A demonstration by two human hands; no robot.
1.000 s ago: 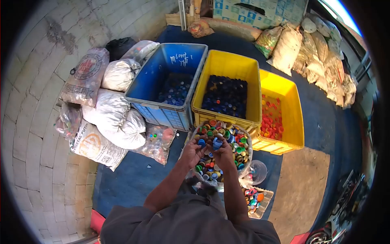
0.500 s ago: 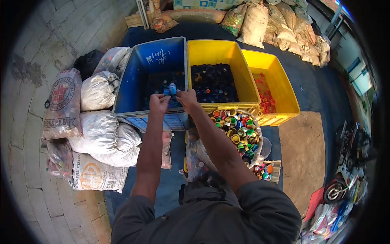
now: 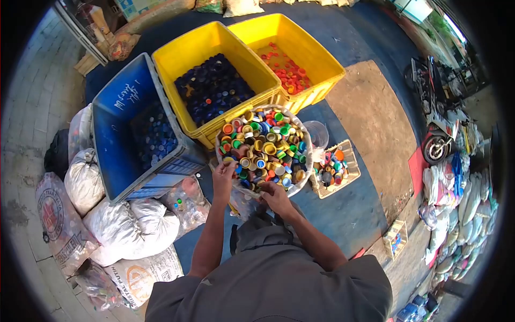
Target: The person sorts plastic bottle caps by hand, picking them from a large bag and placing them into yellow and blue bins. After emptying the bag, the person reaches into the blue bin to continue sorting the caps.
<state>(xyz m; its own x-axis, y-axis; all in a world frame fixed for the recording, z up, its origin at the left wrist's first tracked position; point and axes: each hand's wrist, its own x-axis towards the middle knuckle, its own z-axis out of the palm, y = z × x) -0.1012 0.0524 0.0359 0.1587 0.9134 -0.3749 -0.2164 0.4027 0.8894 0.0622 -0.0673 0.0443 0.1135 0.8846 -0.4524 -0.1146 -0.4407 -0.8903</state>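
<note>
A round container (image 3: 219,140) with a pale cloth-like rim stands right in front of me, heaped with mixed bottle caps (image 3: 271,147) in many colours. At its left edge is my left hand (image 3: 222,176), its fingers closed around a bottle cap (image 3: 229,160). My right hand (image 3: 276,197) is at the near rim with curled fingers; what they hold, if anything, is hidden. Left of the container stands a blue bin (image 3: 110,155) with blue caps low inside. Behind is a yellow bin (image 3: 196,45) of dark blue caps, beside another yellow bin (image 3: 316,43) with red-orange caps.
A small basket (image 3: 351,161) of caps and a clear tub (image 3: 317,134) stand to the right. Stuffed white sacks (image 3: 131,228) and a clear bag (image 3: 185,206) lie on the left. A motorbike (image 3: 437,145), a crate (image 3: 396,240) and piled sacks (image 3: 464,214) are farther right.
Both hands have moved from above the blue bin, where they held blue pieces, down to the container of mixed caps. The view has turned to the right and downward.
</note>
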